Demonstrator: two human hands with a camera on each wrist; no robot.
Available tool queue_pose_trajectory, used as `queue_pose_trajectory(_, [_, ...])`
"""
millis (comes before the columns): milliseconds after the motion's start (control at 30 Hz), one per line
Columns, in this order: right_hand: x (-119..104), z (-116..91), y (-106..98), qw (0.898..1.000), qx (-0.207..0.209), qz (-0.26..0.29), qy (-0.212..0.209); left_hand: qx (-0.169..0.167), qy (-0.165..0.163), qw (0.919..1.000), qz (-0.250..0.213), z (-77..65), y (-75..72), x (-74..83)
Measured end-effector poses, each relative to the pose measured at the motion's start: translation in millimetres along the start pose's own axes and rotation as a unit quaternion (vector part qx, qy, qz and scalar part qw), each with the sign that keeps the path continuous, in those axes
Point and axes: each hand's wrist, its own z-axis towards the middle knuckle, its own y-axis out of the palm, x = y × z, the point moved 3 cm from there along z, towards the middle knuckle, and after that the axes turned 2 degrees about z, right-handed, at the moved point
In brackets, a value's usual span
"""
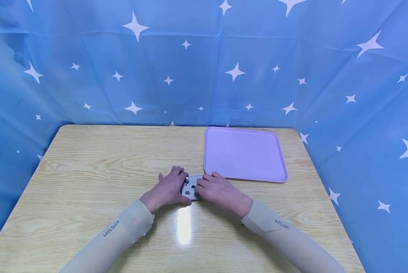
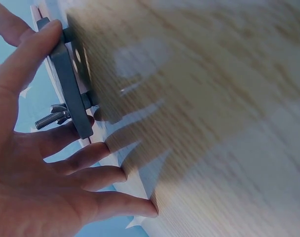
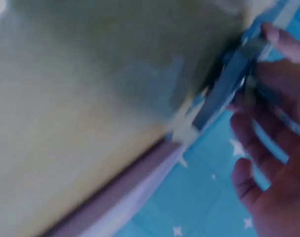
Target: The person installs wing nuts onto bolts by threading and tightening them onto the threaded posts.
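A small grey metal plate point(image 1: 197, 178) with holes lies near the middle of the table, raised on dark studs point(image 2: 91, 98). A threaded bolt point(image 2: 47, 120) with a wing nut point(image 2: 60, 109) stands up from its left end. My left hand point(image 1: 169, 187) holds that end, thumb on the near edge and index finger at the far side; the other fingers spread towards the tabletop. Over the plate's right end, my right hand point(image 1: 221, 191) has its fingers curled, pinching a small part on top. That part is mostly hidden, and blurred in the right wrist view.
A shallow purple tray point(image 1: 244, 153) lies just behind and to the right of the plate, close to my right fingers. The wood-grain table point(image 1: 104, 163) ends at a blue curtain point(image 1: 197, 76) with white stars.
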Motion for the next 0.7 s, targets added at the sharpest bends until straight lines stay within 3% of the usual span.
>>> queue_pose_trajectory(167, [-6, 3, 4, 0.992, 0.04, 0.09, 0.08, 0.009, 0.005, 0.9999, -0.001, -1.0, -0.6, -0.2])
queue_pose_trajectory(333, [-6, 1, 0, 0.984, 0.025, 0.127, 0.123, 0.008, 0.007, 0.9999, 0.001, -1.3, -0.5, 0.4])
queue_pose_trajectory(433, [-2, 0, -6, 0.99, 0.0, 0.111, 0.09, 0.007, 0.007, 0.9999, 0.002, -1.0, -0.7, 0.5])
queue_pose_trajectory(533, [2, -1, -13, 0.996, -0.028, 0.08, 0.019, 0.006, 0.005, 1.0, 0.002, -0.7, -0.9, 0.3])
queue_pose_trajectory(600, [3, -2, -16, 0.997, -0.042, 0.063, -0.024, 0.007, 0.004, 1.0, 0.002, -0.7, -1.0, 0.4])
queue_pose_trajectory(700, [4, -3, -17, 0.997, -0.049, 0.034, -0.052, 0.007, 0.004, 1.0, 0.0, -0.6, -0.6, 1.0])
